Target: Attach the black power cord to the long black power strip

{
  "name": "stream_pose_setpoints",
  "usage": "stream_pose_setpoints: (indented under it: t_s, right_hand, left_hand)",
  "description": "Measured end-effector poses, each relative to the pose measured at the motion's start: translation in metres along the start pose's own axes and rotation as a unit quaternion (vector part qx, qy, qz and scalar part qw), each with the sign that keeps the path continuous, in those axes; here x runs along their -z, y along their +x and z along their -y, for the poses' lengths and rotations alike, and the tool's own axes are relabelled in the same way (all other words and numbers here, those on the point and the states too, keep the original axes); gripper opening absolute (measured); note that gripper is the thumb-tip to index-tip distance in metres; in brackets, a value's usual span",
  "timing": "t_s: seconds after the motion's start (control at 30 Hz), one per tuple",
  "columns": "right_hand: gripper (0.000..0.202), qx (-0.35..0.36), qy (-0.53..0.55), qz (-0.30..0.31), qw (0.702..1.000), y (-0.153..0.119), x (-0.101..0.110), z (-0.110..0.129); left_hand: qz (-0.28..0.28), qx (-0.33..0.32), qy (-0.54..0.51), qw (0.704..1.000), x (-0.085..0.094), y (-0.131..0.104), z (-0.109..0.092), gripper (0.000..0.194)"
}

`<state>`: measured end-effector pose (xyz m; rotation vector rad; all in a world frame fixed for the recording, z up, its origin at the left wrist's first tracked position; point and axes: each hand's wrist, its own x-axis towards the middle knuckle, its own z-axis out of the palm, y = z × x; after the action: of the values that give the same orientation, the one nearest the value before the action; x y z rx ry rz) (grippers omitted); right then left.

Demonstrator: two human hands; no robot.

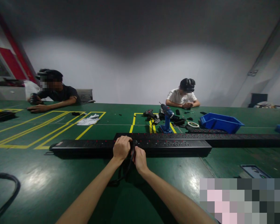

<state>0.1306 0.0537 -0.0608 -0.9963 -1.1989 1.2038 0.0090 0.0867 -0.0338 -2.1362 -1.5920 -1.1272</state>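
Note:
A long black power strip with sockets and red lights lies crosswise in front of me. Its top edge is gripped by my left hand, the fingers curled over it near the middle. Right beside that, a black plug sits at the strip's sockets, with a black cord running down from it toward the table. My right hand is closed around the cord just below the plug; its fingertips are partly hidden. A second, longer black power strip lies behind, reaching to the right.
Behind the strips stand a blue cordless drill and a blue bin, with small black parts and a tape roll. White papers lie at left. A thick black cable loops at lower left. Two people sit across the green table.

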Motion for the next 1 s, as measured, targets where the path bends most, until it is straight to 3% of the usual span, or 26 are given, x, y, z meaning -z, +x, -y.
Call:
stream_pose_setpoints:
  t_s: [0.27,0.43,0.6,0.8,1.0]
  right_hand:
    - [0.042,0.007,0.004,-0.005,1.000,-0.002,-0.001,0.002]
    - [0.037,0.016,0.023,-0.031,0.999,-0.003,-0.001,0.007]
    - [0.034,0.051,0.008,-0.048,0.998,-0.007,-0.001,0.014]
    - [0.036,0.147,-0.098,-0.041,0.983,-0.007,0.006,0.015]
    - [0.019,0.261,-0.273,-0.030,0.925,-0.005,0.020,0.027]
  left_hand:
    - [-0.075,0.058,-0.020,0.995,-0.007,-0.002,0.003,0.033]
    - [-0.093,0.058,-0.025,0.994,-0.012,-0.003,0.006,0.035]
    - [-0.068,0.045,-0.013,0.997,-0.008,-0.003,0.004,0.035]
    - [-0.020,0.031,0.019,0.999,0.000,-0.002,-0.002,0.028]
    - [0.021,-0.001,0.034,0.999,0.003,-0.002,-0.003,0.021]
